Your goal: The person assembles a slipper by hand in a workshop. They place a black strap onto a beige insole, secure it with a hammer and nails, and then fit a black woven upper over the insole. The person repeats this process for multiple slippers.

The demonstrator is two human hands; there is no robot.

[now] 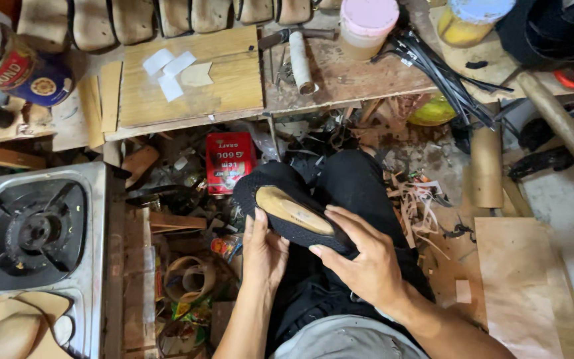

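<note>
Shoe upper [280, 206] — black mesh with a tan insole showing — sits over the person's lap, held between both hands, clear of the desk. The left hand [262, 256] cups it from beneath, fingers curled up against the near side; the right hand [360, 259] closes its grip over the heel end, thumb on the rim. It looks light and floppy, likely to fold, so the stiffer insole edge seems the best hold. Beyond the knees lies a red tin [229, 161] — and a wooden board [191, 76] at the desk's near edge.
</note>
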